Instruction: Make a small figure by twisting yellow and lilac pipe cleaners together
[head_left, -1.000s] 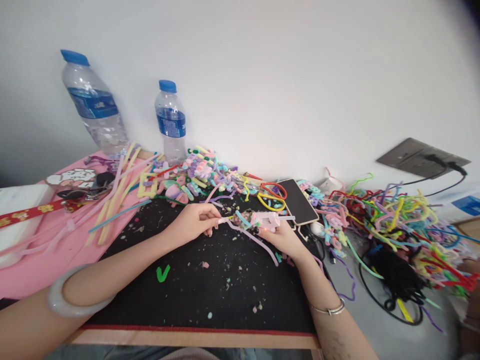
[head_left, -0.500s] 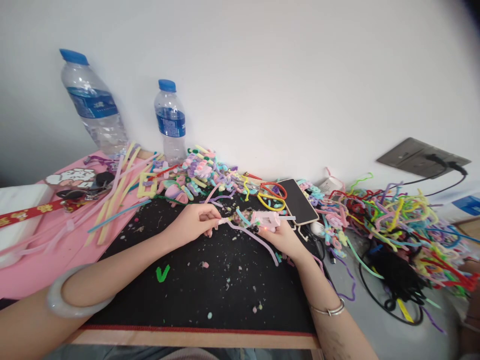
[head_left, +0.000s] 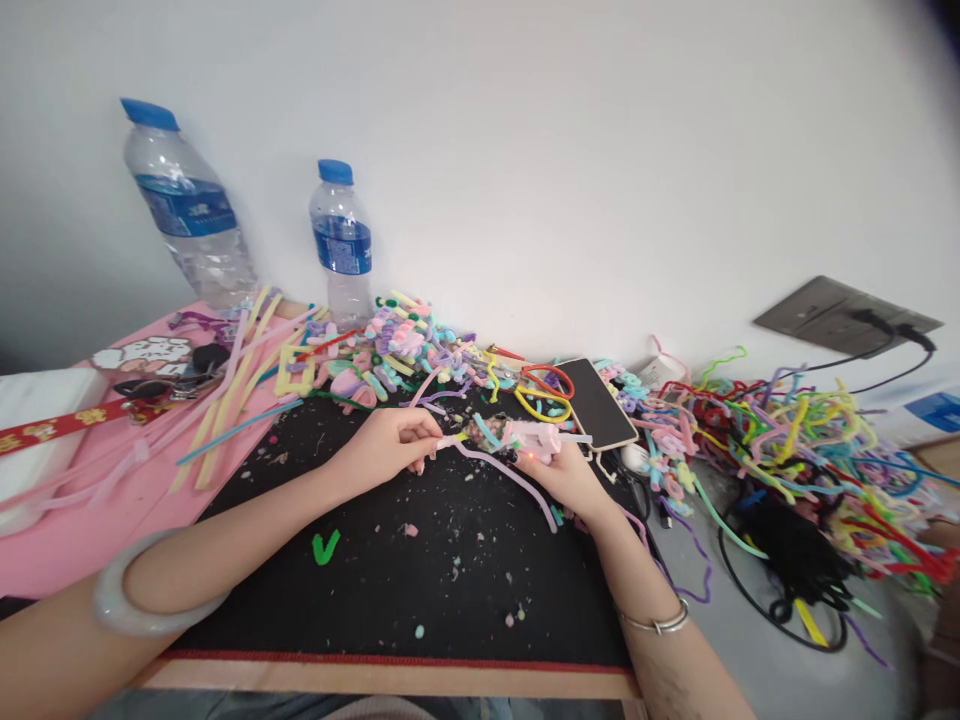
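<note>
My left hand (head_left: 391, 442) is closed in a pinch on the end of a pale pink pipe cleaner (head_left: 517, 482). The rest of that pipe cleaner trails down to the right over the black mat (head_left: 360, 600). In my right hand (head_left: 568, 482) is a pink hot glue gun (head_left: 531, 437), its nozzle end pointing left at the pinched end. Whether the nozzle touches it I cannot tell. A small red light glows on the gun, and a clear glue stick (head_left: 577, 439) sticks out of its back. The fingers behind the gun are partly hidden.
A green V-shaped piece (head_left: 325, 547) and scraps lie on the mat. Behind are a pile of pipe cleaner pieces (head_left: 405, 340), a phone (head_left: 596, 405) and two water bottles (head_left: 341, 240), (head_left: 187, 215). Tangled pipe cleaners (head_left: 840, 450) and black cables (head_left: 795, 550) lie right.
The glue gun has tilted very slightly in my right hand, its glue stick now a touch lower. My left hand stays in the same place, still pinching.
</note>
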